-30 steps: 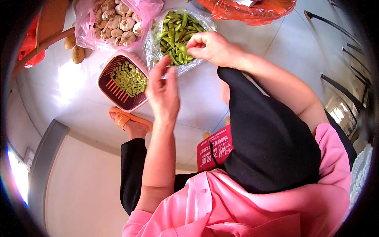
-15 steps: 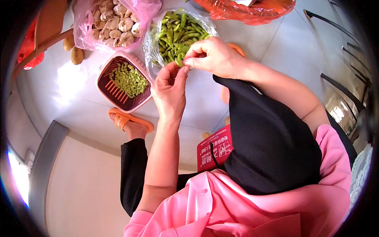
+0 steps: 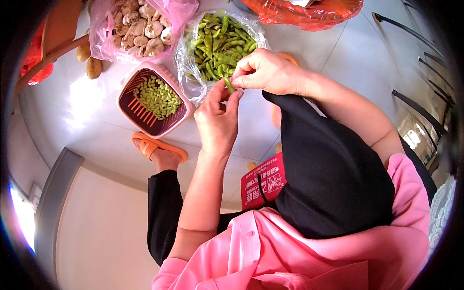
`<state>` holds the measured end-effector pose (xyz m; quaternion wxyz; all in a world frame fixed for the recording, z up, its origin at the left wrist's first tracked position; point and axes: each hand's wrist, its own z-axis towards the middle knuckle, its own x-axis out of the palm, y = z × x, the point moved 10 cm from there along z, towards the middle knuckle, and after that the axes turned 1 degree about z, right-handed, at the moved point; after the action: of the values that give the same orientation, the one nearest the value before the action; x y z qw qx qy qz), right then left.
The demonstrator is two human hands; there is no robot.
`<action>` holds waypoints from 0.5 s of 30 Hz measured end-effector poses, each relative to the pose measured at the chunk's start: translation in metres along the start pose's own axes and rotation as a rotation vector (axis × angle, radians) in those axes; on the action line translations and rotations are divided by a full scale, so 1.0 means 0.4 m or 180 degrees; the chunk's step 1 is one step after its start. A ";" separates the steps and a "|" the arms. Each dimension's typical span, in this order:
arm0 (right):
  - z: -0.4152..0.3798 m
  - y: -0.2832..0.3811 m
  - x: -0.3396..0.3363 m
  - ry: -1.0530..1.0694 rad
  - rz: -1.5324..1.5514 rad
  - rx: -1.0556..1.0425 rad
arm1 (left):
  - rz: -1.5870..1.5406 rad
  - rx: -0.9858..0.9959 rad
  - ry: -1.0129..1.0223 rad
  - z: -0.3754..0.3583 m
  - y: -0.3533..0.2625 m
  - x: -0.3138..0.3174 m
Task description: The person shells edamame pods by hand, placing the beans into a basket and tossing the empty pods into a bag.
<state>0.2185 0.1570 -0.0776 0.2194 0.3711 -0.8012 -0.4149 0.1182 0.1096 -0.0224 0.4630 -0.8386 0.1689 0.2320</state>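
Between my two hands is a green soybean pod [image 3: 229, 85], pinched by the fingertips of both. My left hand [image 3: 217, 118] closes thumb and fingers on its lower end. From the other side, my right hand [image 3: 270, 72] grips the upper end. Just beyond them lies a clear plastic bag [image 3: 185, 60] full of green soybean pods [image 3: 220, 41]. Left of my left hand stands a pink slotted basket [image 3: 126, 108] with shelled green beans [image 3: 157, 98] piled inside. Fingers partly hide the pod.
A pink bag [image 3: 104, 41] of garlic bulbs [image 3: 153, 30] sits at the upper left, beside brown potatoes [image 3: 94, 67]. An orange-red bag [image 3: 309, 14] lies at the top. Black metal legs [image 3: 418, 112] stand at the right. A red box [image 3: 261, 182] is below my hands.
Both hands have shifted slightly, my left one to the right. The pod between the fingertips now shows more clearly. The basket and bags have stayed in place.
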 end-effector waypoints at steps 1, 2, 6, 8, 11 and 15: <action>-0.001 -0.007 0.004 0.0020 0.0124 0.0017 | 0.0000 -0.0001 0.0002 0.001 0.001 0.000; -0.003 -0.011 0.009 0.0040 0.0248 0.0034 | -0.0093 -0.0098 0.0067 0.002 0.012 0.005; -0.014 -0.004 0.011 0.0006 0.0286 -0.0018 | -0.0037 -0.0229 0.0115 0.005 0.028 0.008; -0.017 0.005 0.005 -0.0018 0.0162 0.0011 | -0.0056 -0.0149 0.0102 0.005 0.022 0.010; -0.016 -0.010 0.008 -0.0048 0.0497 0.0068 | 0.0043 0.0111 0.0044 0.004 -0.002 0.007; -0.023 0.011 0.004 -0.0214 0.0356 0.0127 | 0.0183 0.0279 0.0009 0.006 -0.017 0.009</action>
<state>0.2217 0.1527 -0.0688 0.2077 0.3159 -0.8357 -0.3983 0.1240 0.1148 -0.0208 0.4922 -0.8127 0.2035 0.2364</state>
